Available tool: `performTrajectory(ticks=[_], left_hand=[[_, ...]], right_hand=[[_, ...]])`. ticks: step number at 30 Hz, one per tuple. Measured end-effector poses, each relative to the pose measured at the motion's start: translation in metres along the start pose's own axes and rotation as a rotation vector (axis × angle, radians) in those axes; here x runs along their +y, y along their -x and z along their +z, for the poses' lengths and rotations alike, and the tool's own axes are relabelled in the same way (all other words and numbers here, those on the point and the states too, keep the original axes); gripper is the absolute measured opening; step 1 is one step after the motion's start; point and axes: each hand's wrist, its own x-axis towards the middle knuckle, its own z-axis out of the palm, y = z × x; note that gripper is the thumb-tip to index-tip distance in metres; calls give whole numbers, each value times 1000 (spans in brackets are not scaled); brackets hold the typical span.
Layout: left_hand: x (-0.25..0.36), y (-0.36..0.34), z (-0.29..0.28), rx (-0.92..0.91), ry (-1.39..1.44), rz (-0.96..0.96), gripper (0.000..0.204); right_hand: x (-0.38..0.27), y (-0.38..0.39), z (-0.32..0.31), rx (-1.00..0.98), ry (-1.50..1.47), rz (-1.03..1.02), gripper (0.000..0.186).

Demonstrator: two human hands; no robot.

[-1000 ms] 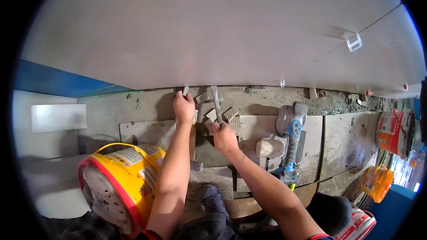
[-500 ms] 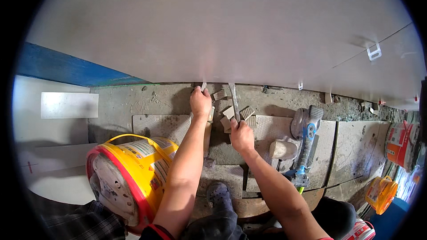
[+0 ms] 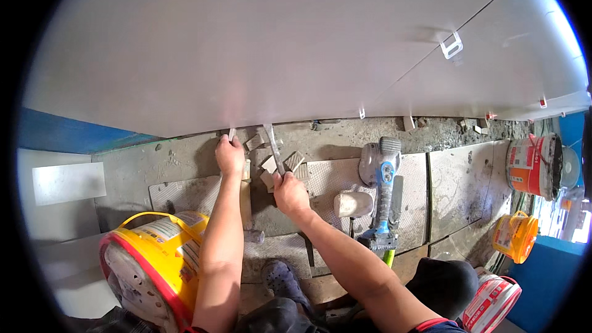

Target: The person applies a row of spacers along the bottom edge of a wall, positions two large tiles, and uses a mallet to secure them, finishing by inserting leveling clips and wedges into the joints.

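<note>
While the left hand (image 3: 230,155) pinches a small pale piece (image 3: 232,134) at the foot of the big grey panel (image 3: 277,43), we see the right hand (image 3: 291,193) wrapped around the near end of a flat metal bar (image 3: 274,150). Our two hands are apart, each clamped on its own thing. We watch the bar slant up to the panel's lower edge; gripping it this low probably leaves its length free to reach, though we can't tell whether the tip goes underneath. Over on the left, fingertips do the holding, likely because the piece is so slim. Just beside the bar lie tile scraps (image 3: 295,160), handy, we'd say, for hands this close. To the right we have a mallet (image 3: 353,204) and a blue-and-grey power tool (image 3: 386,176), apparently laid near but out of the way. A yellow bucket (image 3: 179,240) sits beside the left forearm (image 3: 223,253), and up at the seam (image 3: 481,12) a white clip (image 3: 444,49) perhaps keeps both sides aligned.
</note>
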Motion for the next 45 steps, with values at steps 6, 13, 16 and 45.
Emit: performTrajectory(ticks=[6, 13, 16, 45], left_hand=[[4, -3, 1, 8, 8, 32, 28], [11, -7, -1, -36, 5, 31, 30], [-3, -3, -1, -60, -34, 16, 30], [0, -5, -3, -53, 26, -29, 25]], right_hand=[[3, 0, -1, 5, -18, -64, 45], [9, -10, 1, 21, -3, -100, 47], [4, -2, 2, -10, 1, -43, 46], [3, -2, -9, 36, 51, -143, 46]])
